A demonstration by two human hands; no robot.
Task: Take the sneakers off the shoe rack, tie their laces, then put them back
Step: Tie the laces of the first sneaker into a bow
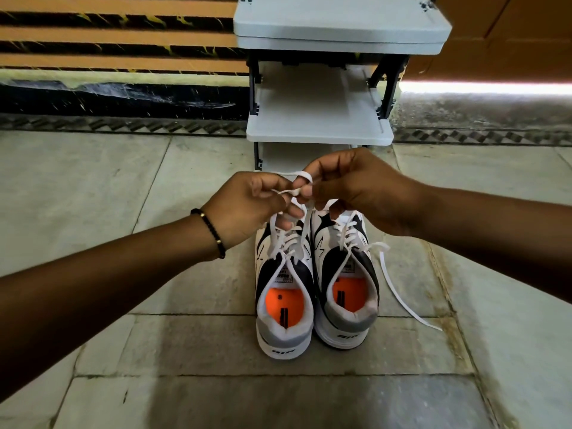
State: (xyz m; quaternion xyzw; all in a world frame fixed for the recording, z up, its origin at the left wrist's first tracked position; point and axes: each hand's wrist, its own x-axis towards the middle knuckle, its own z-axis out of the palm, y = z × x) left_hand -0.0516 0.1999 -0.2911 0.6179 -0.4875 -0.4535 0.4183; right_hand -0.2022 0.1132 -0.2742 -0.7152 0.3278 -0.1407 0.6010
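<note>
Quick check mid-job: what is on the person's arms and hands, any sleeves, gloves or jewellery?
Both forearms are bare, no sleeves or gloves in view. The left wrist carries a thin black beaded bracelet with small gold beads. The left hand and right hand show no rings.

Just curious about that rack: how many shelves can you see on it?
3. The top shelf sits at the frame's upper edge, the middle shelf below it, and a lower shelf shows only partly behind the hands; more may be hidden.

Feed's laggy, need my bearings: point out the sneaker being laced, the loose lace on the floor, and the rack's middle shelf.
Left sneaker [286, 308]: head view, on its heel collar.
Loose lace [402, 300]: head view, mid-strand on the floor.
Middle shelf [318, 131]: head view, on its front edge.
</note>
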